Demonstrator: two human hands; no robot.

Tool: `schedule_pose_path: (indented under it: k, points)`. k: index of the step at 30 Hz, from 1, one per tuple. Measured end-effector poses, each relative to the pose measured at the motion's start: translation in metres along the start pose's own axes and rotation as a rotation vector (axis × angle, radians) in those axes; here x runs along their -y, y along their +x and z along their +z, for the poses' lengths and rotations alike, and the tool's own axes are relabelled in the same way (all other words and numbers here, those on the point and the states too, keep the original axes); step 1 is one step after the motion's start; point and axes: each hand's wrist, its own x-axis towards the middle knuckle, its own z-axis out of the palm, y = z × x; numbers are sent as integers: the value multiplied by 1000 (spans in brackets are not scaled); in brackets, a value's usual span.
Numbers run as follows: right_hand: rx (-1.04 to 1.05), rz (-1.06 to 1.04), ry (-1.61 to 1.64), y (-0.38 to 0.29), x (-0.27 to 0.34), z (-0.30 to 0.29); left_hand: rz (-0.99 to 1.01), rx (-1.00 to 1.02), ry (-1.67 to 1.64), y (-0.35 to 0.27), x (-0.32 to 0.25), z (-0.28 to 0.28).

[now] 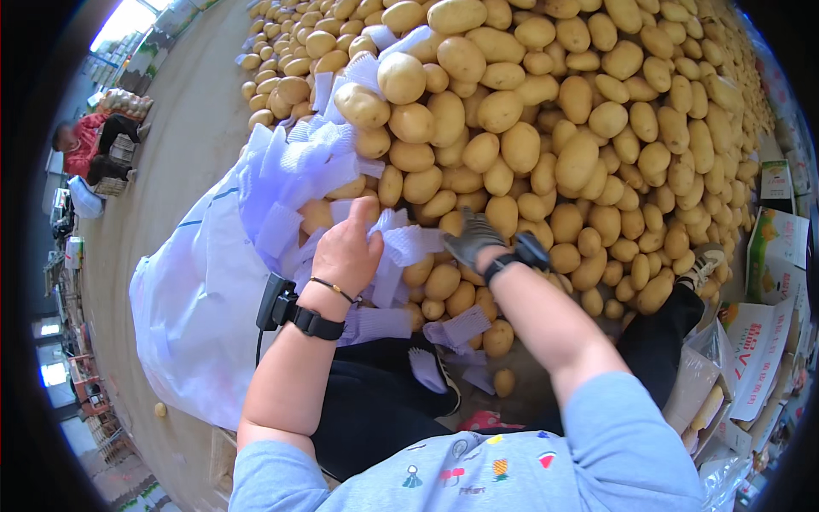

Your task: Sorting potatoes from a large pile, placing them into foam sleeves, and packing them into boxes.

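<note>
My left hand (347,246), bare, is over white foam net sleeves (301,160) spilling from a large white sack (198,301). Its index finger points away from me and the thumb stands apart; the other fingers are hidden underneath, so I cannot tell if they hold anything. My right hand (475,238), in a grey glove and slightly blurred, reaches down to the near side of a big heap of potatoes (524,147). Its thumb and fingers are spread by a potato (451,223), with no firm grip visible. Loose sleeves (409,243) lie between the hands.
Opened printed cartons (761,358) and clear plastic stand at my right. A loose potato (504,383) and a foam sleeve (427,370) are near my feet. Across the concrete floor (173,109), a person (89,144) in red sits by crates at the far left.
</note>
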Motion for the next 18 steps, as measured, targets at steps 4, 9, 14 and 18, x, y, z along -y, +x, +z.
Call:
schedule_pose_path:
  k: [4,9,14,18]
  points:
    - [-187,72,-141,34,-24,50,309,-83,-279,12,5,15]
    - [564,31,1255,-75,-67,-20,136,172,-284,15,13,22]
    - [844,-68,1711,-179,-62,-19,235,145,-97,5,-3,26]
    - [590,-286,1725,-208,-45,1,273,61,-246,-11,-16,25]
